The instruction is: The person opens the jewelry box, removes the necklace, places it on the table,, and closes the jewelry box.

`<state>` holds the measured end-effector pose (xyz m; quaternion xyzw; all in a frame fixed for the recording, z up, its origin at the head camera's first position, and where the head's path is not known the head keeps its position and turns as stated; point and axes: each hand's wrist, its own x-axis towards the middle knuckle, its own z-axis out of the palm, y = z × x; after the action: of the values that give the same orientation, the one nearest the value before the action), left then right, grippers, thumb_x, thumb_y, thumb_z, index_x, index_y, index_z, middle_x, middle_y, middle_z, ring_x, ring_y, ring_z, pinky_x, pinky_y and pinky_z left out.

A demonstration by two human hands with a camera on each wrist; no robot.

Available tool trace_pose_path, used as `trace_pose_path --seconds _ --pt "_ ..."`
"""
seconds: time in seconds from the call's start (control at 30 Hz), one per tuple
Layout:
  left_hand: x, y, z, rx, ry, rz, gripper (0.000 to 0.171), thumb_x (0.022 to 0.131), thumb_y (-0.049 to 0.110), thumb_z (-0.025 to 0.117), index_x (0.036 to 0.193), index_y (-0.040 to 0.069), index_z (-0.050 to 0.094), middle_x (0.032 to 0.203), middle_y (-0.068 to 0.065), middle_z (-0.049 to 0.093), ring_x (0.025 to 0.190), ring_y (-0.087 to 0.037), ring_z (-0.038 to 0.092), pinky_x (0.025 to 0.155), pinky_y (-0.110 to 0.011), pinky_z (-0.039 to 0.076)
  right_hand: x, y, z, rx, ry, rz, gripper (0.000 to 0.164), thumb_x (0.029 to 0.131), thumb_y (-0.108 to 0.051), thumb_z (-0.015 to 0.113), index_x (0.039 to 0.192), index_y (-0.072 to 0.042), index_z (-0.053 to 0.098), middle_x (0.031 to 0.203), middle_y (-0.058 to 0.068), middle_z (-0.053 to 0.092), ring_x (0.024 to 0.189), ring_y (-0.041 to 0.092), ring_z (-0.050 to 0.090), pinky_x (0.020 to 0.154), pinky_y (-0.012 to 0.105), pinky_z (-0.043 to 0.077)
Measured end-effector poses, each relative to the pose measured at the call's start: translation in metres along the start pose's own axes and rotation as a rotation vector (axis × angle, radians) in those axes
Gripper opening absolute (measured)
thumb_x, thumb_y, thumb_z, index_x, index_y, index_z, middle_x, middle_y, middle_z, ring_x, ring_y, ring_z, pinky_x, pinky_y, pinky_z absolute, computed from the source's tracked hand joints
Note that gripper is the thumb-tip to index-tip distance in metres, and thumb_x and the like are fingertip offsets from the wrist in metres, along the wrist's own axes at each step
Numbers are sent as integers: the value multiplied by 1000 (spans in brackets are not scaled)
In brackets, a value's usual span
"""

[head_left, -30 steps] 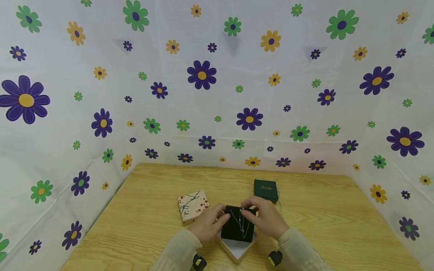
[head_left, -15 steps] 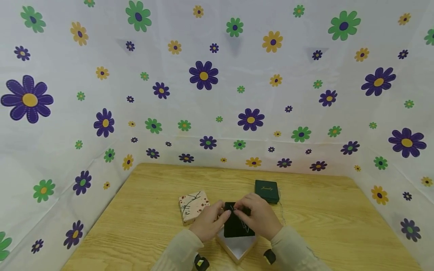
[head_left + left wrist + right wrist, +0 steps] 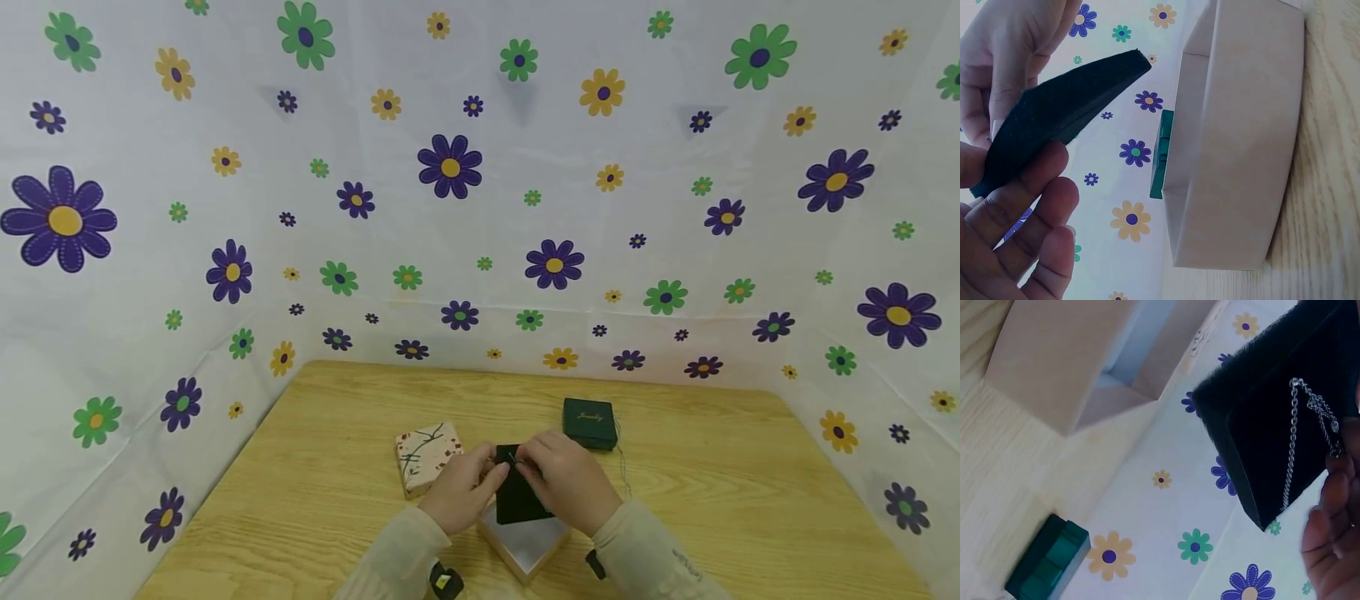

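Observation:
A black velvety jewelry pad [image 3: 516,498] is held tilted above the pale open box [image 3: 525,553]. My left hand [image 3: 463,490] grips the pad's upper left edge, thumb in front and fingers behind, as the left wrist view shows. At the pad's top my right hand [image 3: 573,482] pinches part of a thin silver necklace [image 3: 1292,440], whose chain hangs in a loop over the pad's dark face. The right hand covers the pad's right side in the head view. In the right wrist view its fingers [image 3: 1335,506] sit beside the chain's end.
A cream box lid [image 3: 429,458] with a branch-and-blossom print lies left of the hands. Behind them stands a dark green jewelry box [image 3: 589,422], with a thin pale string [image 3: 624,467] trailing beside it. A flowered white cloth [image 3: 480,208] encloses the wooden table [image 3: 337,483].
My right hand has moved left to the pad's top with the necklace, and the chain that hung across the pad is now mostly hidden from the head camera. The pad has lifted slightly.

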<state>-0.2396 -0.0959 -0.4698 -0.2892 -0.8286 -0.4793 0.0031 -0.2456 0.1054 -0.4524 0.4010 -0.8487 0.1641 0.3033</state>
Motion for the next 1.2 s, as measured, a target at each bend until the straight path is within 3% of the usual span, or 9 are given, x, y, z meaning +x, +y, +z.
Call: trace_pose_path --seconds 0.17,0.33,0.47,0.57,0.83,1.2 --pt "0 -1 1 -11 0 -6 28 103 27 45 84 8 47 58 6 42 43 -3 32 41 -19 29 -2 1 2 -55 -81 -16 12 89 -9 68 95 -12 59 87 -4 55 77 8 51 67 21 49" --pt "1 -2 2 15 -8 -6 27 103 28 46 85 8 50 59 5 46 44 -4 36 42 -20 32 -5 3 2 -21 -86 -17 13 90 -3 65 95 -10 55 86 -3 51 76 9 46 66 22 46" --pt "0 -3 1 69 -22 -19 28 103 30 47 103 6 61 71 5 61 53 -4 48 49 -21 42 -5 4 -2 29 -96 29 12 92 -4 63 94 -11 54 86 -4 49 76 8 43 65 22 44" --pt "0 -3 1 86 -38 -29 32 102 31 48 113 6 64 77 6 64 58 -4 53 54 -22 46 -5 6 -4 57 -100 62 12 92 -6 64 95 -12 54 87 -5 50 77 8 43 66 21 44" --pt "1 -5 2 71 -73 -7 28 102 30 49 112 9 66 71 9 60 56 -3 49 53 -21 44 -2 14 -9 179 -122 77 11 92 -8 64 96 -13 56 89 -6 54 75 6 45 66 21 46" --pt "0 -4 3 46 -120 -6 28 102 29 49 115 11 66 89 7 67 70 -3 56 66 -22 48 6 27 -18 257 -84 100 7 94 -8 63 95 -13 59 86 -6 56 70 3 49 62 20 48"
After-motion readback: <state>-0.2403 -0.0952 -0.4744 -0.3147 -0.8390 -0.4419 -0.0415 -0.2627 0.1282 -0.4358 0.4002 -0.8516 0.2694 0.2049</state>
